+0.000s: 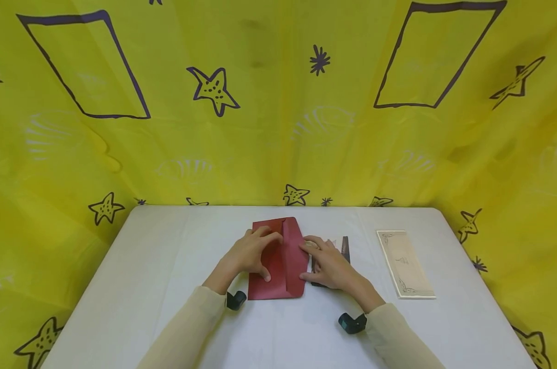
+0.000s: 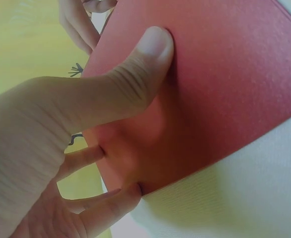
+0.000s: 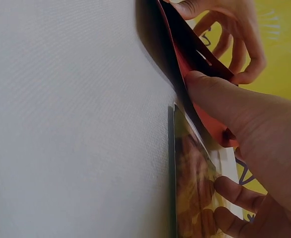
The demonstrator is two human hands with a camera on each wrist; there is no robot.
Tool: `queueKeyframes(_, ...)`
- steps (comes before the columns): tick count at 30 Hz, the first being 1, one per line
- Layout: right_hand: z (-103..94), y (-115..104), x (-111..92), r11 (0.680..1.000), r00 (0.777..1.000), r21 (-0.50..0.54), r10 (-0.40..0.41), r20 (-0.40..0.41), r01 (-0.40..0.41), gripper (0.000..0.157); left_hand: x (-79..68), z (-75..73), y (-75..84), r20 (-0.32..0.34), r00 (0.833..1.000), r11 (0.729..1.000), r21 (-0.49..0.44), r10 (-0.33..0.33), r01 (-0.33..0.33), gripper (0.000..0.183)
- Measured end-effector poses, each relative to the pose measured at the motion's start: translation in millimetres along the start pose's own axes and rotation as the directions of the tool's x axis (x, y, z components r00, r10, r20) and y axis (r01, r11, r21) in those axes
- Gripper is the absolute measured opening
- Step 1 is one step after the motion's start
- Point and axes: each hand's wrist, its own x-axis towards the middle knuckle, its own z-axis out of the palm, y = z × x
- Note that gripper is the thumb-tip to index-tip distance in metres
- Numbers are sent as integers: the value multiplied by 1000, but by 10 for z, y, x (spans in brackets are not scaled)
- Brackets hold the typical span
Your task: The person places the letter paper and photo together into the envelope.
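A red envelope (image 1: pixel 274 266) lies in the middle of the white table, its flap (image 1: pixel 295 264) folded out toward the right. My left hand (image 1: pixel 251 253) holds the body, thumb on the red paper and the other fingers reaching toward the fold. In the left wrist view, that thumb presses the red face while fingertips meet its edge. My right hand (image 1: pixel 332 265) grips the flap's outer edge between thumb and index finger. Under this hand, partly hidden, is a glossy picture card (image 3: pixel 192 186); two lower fingertips touch it in the right wrist view.
A cream card (image 1: pixel 404 264) with an ornamental border lies to the right on the white table (image 1: pixel 190 225). Yellow curtains (image 1: pixel 260 143) with dark star drawings hang behind and at both sides. A small black device (image 1: pixel 352 323) sits by each wrist.
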Motion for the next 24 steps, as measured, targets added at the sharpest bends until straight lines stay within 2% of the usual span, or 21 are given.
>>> queueKeyframes(9, -26, 27, -19, 1000, 1000, 18, -10, -12, 10, 72, 2, -9, 19, 2, 1000, 1000, -4, 2, -2, 87)
queueKeyframes(13, -61, 30, -46, 999, 999, 49, 14, -35, -12, 68, 2, -10, 20, 4, 1000, 1000, -9, 0, 0, 88)
queueKeyframes(17, -96, 68, -100, 995, 996, 84, 55, -70, -49, 66, 4, 5, 8, 4, 1000, 1000, -16, -5, 5, 88)
queueKeyframes(24, -140, 180, -227, 991, 983, 120, 83, -165, -63, 63, 2, 18, -7, 7, 1000, 1000, -17, -9, 9, 88)
